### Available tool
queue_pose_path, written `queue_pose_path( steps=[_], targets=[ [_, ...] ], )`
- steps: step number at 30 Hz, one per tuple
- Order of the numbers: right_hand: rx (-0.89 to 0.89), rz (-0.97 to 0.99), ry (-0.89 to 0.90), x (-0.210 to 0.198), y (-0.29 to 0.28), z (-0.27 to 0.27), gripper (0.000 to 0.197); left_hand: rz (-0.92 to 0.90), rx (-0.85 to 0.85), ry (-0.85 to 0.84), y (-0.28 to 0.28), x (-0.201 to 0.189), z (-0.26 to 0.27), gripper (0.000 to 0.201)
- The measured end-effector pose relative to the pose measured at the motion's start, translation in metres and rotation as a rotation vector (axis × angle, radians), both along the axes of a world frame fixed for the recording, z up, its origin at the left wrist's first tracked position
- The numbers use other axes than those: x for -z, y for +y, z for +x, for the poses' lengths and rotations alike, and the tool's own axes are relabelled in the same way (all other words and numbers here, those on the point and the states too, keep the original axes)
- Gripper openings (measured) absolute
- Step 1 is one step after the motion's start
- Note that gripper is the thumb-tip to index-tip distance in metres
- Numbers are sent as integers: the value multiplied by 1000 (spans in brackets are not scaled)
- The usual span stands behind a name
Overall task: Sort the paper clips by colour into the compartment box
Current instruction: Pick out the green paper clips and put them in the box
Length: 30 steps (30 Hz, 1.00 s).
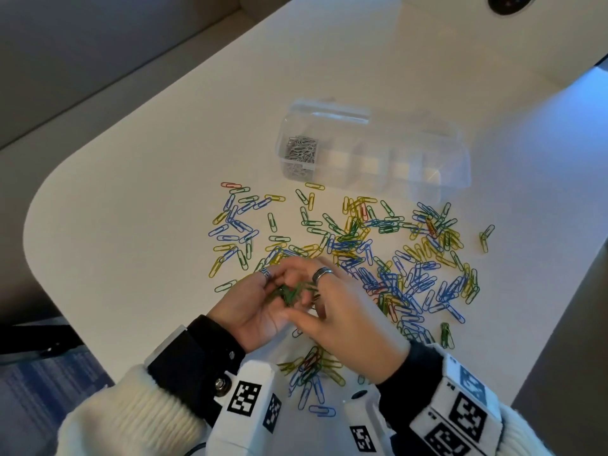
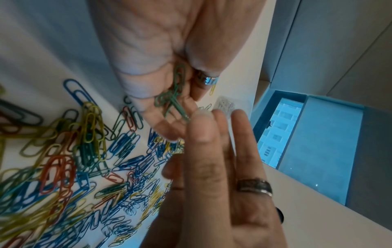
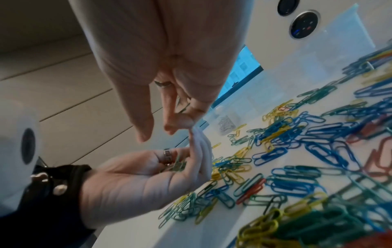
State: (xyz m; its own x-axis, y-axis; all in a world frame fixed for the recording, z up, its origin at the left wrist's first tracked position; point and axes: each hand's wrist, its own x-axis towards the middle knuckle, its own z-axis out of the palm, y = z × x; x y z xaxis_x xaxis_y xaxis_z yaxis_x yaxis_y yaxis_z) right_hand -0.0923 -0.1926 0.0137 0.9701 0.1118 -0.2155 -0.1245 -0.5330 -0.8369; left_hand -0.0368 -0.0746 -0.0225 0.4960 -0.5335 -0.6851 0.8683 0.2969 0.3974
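My left hand [image 1: 279, 284] lies palm up and cupped near the table's front, holding a small bunch of green paper clips [image 1: 291, 292] that also shows in the left wrist view [image 2: 174, 97]. My right hand [image 1: 309, 296], a ring on one finger, reaches over that palm with fairly straight fingers [image 2: 203, 127]; I see nothing held in it for sure. The clear compartment box [image 1: 378, 182] stands open further back, with silver clips [image 1: 301, 151] in its leftmost compartment. Loose blue, yellow, green and red clips [image 1: 394, 278] are scattered between the box and my hands.
More loose clips [image 1: 312, 373] lie under my wrists at the white table's [image 1: 148, 209] front edge. The table's rounded corner is at the left. A round socket [image 1: 510, 3] is set into the table far back.
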Motion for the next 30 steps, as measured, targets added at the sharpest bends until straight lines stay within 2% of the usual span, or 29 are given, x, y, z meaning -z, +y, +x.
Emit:
queue_pose_path(
  steps=[2, 5, 6, 8, 10, 12, 14, 16, 18, 19, 20, 24, 27, 30],
  targets=[
    [-68, 2, 5, -1, -1, 3, 56, 5, -21, 15, 2, -1, 0, 51],
    [-199, -8, -55, -5, 2, 3, 45, 6, -48, 55, 5, -2, 0, 45],
    [-164, 18, -101, -6, 0, 3, 39, 19, -72, 60, 7, -1, 1, 41],
    [17, 104, -164, -7, -9, 3, 28, 27, -160, 119, 12, 3, 5, 41],
    [210, 162, -134, -5, -21, 6, 22, 19, -176, 189, 21, 4, 9, 47],
    [256, 87, -47, 3, -32, 11, 18, 76, -111, 165, 33, 2, 17, 39],
    [187, -80, 7, 16, -39, 18, 17, 274, -49, 21, 44, -2, 28, 39],
    [106, -202, 26, 27, -41, 26, 15, 709, 130, -394, 54, -5, 37, 42],
    [40, -289, 51, 36, -37, 34, 15, 1126, 355, -820, 63, -5, 43, 28],
    [19, -319, 67, 38, -35, 39, 16, 1222, 431, -929, 65, -6, 45, 17],
    [1, -341, 85, 40, -32, 42, 18, 1263, 479, -972, 66, -5, 46, 11],
    [-40, -450, 150, 44, -21, 52, 27, 1247, 512, -923, 62, 5, 48, 27],
    [-10, -434, 133, 46, -19, 55, 18, 1237, 551, -932, 56, 12, 48, 32],
    [-7, -409, 119, 51, -21, 54, 14, 1206, 552, -985, 50, 15, 45, 25]
  ],
)
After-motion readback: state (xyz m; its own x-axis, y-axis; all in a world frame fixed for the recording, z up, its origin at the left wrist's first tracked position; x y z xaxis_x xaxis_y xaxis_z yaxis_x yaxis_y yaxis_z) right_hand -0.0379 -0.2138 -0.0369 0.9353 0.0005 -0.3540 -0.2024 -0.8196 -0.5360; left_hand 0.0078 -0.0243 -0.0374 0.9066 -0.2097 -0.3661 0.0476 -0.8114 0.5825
